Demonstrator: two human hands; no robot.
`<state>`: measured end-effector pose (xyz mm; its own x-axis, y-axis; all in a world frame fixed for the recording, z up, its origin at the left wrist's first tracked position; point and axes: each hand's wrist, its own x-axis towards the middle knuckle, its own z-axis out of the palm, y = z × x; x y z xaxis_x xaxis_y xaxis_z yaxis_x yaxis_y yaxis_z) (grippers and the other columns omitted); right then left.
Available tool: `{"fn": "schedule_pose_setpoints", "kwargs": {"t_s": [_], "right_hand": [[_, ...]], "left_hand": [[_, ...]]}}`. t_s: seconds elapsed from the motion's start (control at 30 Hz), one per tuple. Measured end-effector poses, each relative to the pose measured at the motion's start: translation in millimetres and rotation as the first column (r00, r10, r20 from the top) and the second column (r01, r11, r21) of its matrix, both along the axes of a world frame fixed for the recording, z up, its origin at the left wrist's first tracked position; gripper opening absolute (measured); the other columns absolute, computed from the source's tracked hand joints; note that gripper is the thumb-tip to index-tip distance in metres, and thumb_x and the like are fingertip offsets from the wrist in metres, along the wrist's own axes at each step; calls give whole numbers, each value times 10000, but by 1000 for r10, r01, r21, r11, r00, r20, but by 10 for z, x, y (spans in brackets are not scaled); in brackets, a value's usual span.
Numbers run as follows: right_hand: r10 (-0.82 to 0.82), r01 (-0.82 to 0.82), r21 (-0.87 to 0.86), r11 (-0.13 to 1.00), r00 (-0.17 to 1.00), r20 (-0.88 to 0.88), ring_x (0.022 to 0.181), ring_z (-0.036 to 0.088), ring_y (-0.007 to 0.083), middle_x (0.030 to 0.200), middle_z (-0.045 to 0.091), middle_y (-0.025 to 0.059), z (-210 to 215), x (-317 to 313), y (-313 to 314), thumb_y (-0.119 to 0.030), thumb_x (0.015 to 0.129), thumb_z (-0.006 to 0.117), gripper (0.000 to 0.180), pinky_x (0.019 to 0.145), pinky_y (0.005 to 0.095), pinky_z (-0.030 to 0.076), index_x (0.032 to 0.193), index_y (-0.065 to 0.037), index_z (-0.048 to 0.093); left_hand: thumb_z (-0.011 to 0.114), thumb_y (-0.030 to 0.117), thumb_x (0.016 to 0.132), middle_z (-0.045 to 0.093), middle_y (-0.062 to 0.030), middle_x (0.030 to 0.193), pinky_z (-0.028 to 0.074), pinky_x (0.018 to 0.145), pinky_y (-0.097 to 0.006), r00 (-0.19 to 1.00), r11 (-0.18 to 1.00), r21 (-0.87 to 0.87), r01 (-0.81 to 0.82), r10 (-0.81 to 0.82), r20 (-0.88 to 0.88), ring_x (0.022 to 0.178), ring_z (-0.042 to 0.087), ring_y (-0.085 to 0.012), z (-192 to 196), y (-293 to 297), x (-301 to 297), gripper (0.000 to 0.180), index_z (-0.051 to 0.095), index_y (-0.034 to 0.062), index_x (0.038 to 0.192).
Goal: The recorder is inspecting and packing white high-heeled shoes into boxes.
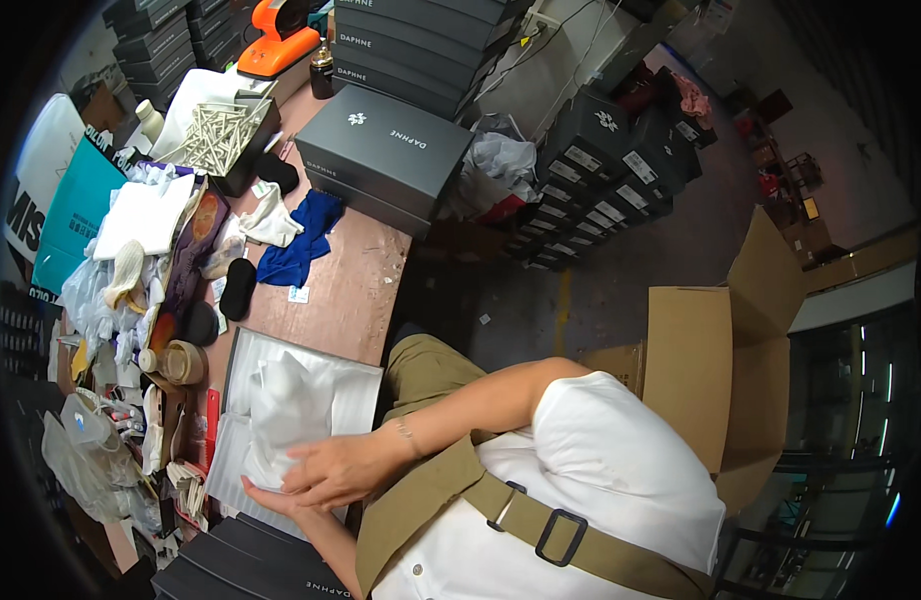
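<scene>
White tissue paper [286,405] lies bunched over a stack of white sheets [353,385] at the near edge of the brown worktable [356,290], directly in front of the person. The right hand [331,468] rests on the lower end of the bundle, fingers [299,470] extended, slightly spread and pressed flat on the paper, not curled around it. The left hand [266,493] is mostly hidden beneath the right; only part of it shows against the paper's lower edge, and whether its fingers are curled or flat cannot be told.

The right forearm runs from the shoulder across the body, leftward to the paper, with a thin bracelet at the wrist.

Open tabletop remains only in a strip between the sheets and a grey shoe box [386,150] farther back. A blue cloth [301,240] lies in that strip. The table's left side is crowded with plastic bags, a tape roll [184,360] and a teal paper bag [76,215]. Dark box lids [261,565] sit just below the hands.

An open cardboard carton [716,370] stands on the floor at right, with stacked dark shoe boxes [601,175] beyond.
</scene>
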<state>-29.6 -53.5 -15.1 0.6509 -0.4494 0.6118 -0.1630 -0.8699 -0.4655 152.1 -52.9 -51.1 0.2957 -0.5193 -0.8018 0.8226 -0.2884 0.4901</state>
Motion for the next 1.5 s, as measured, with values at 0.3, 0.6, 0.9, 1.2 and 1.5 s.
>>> {"fn": "schedule_pose_setpoints", "kwargs": {"t_s": [0.3, 0.6, 0.9, 1.2, 1.5], "right_hand": [[-103, -60, 899, 434, 988, 115, 1122, 531, 248, 1309, 482, 182, 164, -551, -404, -413, 835, 667, 732, 898, 362, 469, 1369, -15, 364], [25, -259, 939, 225, 965, 261, 1163, 480, 152, 1329, 459, 104, 232, -608, -194, -276, 794, 749, 878, 959, 302, 427, 1462, -53, 225], [-63, -216, 976, -12, 975, 215, 1185, 457, 188, 1316, 470, 71, -47, -753, -434, -690, 765, 601, 889, 953, 320, 409, 1406, -118, 371], [-285, -128, 988, 89, 947, 148, 930, 522, 105, 1124, 544, 17, 162, -1156, -422, -439, 861, 624, 507, 776, 242, 444, 1236, -112, 520], [-242, -57, 912, 406, 956, 167, 1321, 318, 251, 1422, 328, 151, 170, -752, -278, -370, 836, 658, 485, 1042, 340, 337, 1204, -81, 529]], "left_hand": [[293, 603, 904, 403, -170, 1418, 349, 1064, -491, 1000, 963, -270, -24, 27, 8, 1273, 426, -371, 369, 47, -142, 761, 338, 37, 1410], [185, 628, 943, 369, -235, 1391, 421, 1012, -466, 849, 920, -311, 239, -42, 527, 1247, 449, -355, 205, 46, -11, 817, 290, -51, 1385], [560, 415, 918, 517, -127, 1292, 428, 968, -390, 967, 956, -187, 226, -196, 164, 1187, 497, -256, -610, 404, 112, 564, 446, 57, 1339], [466, 208, 975, 531, -191, 1196, 488, 931, -454, 296, 679, -666, 310, 597, 746, 1109, 532, -317, 287, 305, 399, 369, 488, -91, 1189], [670, 186, 823, 416, -219, 1369, 332, 1031, -486, -226, 433, 592, 680, -644, 731, 1252, 418, -371, -560, 903, 777, 615, 405, -17, 1340]]}}
